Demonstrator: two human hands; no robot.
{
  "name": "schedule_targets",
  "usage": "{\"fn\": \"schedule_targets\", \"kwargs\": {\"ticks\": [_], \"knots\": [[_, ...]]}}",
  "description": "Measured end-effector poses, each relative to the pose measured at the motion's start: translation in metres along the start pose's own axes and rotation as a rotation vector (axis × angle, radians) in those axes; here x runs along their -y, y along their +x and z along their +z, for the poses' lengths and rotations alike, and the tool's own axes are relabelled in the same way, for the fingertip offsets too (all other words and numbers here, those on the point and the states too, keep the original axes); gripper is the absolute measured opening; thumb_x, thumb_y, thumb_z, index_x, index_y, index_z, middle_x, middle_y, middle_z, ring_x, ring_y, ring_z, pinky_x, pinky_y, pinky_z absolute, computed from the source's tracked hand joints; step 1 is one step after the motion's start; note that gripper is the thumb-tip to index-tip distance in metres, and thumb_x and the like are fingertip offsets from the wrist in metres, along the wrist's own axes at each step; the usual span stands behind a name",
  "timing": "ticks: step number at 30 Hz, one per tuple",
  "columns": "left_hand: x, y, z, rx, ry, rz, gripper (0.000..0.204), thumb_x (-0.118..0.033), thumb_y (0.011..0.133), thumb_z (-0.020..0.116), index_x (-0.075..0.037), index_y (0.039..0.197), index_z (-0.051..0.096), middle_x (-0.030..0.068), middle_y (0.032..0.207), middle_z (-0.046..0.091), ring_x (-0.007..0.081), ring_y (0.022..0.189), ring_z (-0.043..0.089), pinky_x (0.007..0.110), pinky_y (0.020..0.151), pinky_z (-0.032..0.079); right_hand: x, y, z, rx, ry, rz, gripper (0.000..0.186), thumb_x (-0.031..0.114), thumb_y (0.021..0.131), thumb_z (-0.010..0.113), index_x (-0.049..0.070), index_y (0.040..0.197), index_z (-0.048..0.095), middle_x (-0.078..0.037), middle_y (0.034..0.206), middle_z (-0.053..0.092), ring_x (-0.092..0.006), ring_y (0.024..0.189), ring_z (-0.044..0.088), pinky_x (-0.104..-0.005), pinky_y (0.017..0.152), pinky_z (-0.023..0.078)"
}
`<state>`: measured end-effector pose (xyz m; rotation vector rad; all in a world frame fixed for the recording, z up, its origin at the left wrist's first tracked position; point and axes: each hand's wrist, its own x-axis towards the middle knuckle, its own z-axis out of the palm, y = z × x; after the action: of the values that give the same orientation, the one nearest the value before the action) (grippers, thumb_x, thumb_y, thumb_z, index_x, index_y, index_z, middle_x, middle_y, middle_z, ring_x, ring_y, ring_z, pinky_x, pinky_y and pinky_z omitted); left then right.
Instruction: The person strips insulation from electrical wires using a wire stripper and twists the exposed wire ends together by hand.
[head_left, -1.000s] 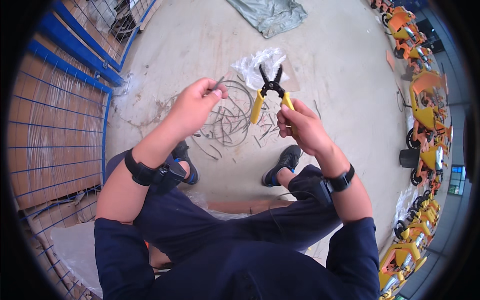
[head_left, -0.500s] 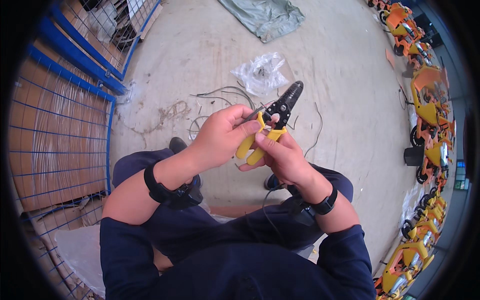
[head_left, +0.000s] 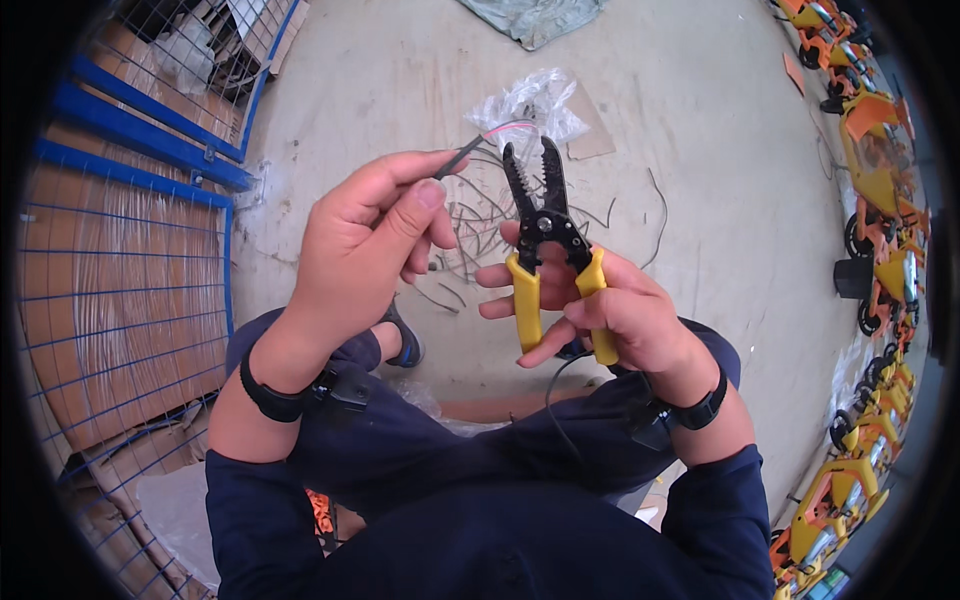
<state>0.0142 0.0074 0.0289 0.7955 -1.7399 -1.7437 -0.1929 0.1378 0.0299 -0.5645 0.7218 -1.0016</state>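
My left hand [head_left: 375, 225] pinches a dark cable [head_left: 462, 157] between thumb and forefinger. From the cable's end thin inner wires, one pinkish red, stick out toward the right. In my right hand [head_left: 625, 310] is a wire stripper [head_left: 545, 225] with yellow handles and black toothed jaws. Its jaws stand spread and point away from me, with their tips just beside the loose wire ends. Whether the wires touch the jaws I cannot tell. My right thumb rests on the right handle, and the fingers reach behind the tool toward the other handle.
Several cable scraps [head_left: 470, 235] lie on the floor under my hands. Beyond them are a clear plastic bag [head_left: 545, 105] and a green sheet [head_left: 530, 15]. A blue mesh cage [head_left: 130, 290] holding cardboard stands at the left. Yellow and orange vehicles [head_left: 875, 200] line the right side.
My hands have moved apart, the left one going left with the cable. The stripper has turned from leaning right to nearly upright, and its jaws have opened. Pinkish red wire now shows.
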Motion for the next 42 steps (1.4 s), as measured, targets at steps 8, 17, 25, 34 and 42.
{"fn": "schedule_targets", "kwargs": {"ticks": [8, 17, 25, 34, 42], "knots": [[-0.005, -0.003, 0.007, 0.017, -0.034, 0.056, 0.029, -0.014, 0.101, 0.048, 0.000, 0.126, 0.055, 0.0050, 0.082, 0.065, 0.0023, 0.066, 0.048, 0.017, 0.060, 0.038, -0.002, 0.000, 0.003, -0.002, 0.007, 0.057, 0.069, -0.001, 0.081, 0.034, 0.002, 0.149, 0.027, -0.021, 0.145, 0.043, -0.0349, 0.131, 0.047, -0.0362, 0.087, 0.056], [0.007, -0.004, 0.006, 0.065, 0.115, 0.228, 0.039, -0.015, 0.100, 0.053, 0.002, 0.134, 0.047, 0.0075, 0.087, 0.071, 0.0019, 0.070, 0.053, 0.017, 0.067, 0.041, -0.005, 0.005, 0.004, 0.000, -0.058, 0.077, 0.064, 0.002, 0.085, 0.039, 0.003, 0.148, 0.029, -0.016, 0.146, 0.043, -0.0281, 0.129, 0.048, -0.0351, 0.086, 0.056], [-0.003, -0.005, 0.006, 0.077, 0.259, 0.168, 0.040, -0.006, 0.097, 0.053, 0.002, 0.136, 0.043, 0.0108, 0.087, 0.071, 0.0106, 0.084, 0.065, 0.023, 0.077, 0.048, -0.010, 0.005, 0.008, -0.066, -0.258, 0.033, 0.068, 0.008, 0.083, 0.043, 0.001, 0.148, 0.028, -0.021, 0.139, 0.048, -0.0314, 0.122, 0.054, -0.0340, 0.080, 0.057], [0.001, 0.003, 0.008, -0.004, -0.051, -0.181, 0.045, -0.017, 0.098, 0.056, 0.004, 0.136, 0.042, 0.0092, 0.095, 0.066, 0.0021, 0.067, 0.051, 0.017, 0.064, 0.042, -0.026, 0.007, 0.002, -0.302, -0.868, -0.125, 0.068, 0.007, 0.088, 0.048, 0.003, 0.151, 0.023, -0.016, 0.114, 0.055, -0.0234, 0.097, 0.059, -0.0298, 0.070, 0.052], [0.027, -0.003, 0.025, 0.226, 0.040, -0.262, 0.033, -0.001, 0.093, 0.061, 0.004, 0.125, 0.054, 0.0088, 0.118, 0.064, 0.0135, 0.106, 0.062, 0.029, 0.093, 0.050, -0.048, 0.019, 0.003, -0.508, -1.618, -0.469, 0.087, 0.002, 0.077, 0.069, -0.009, 0.148, 0.020, -0.021, 0.107, 0.053, -0.0334, 0.082, 0.062, -0.0355, 0.059, 0.051]]}}
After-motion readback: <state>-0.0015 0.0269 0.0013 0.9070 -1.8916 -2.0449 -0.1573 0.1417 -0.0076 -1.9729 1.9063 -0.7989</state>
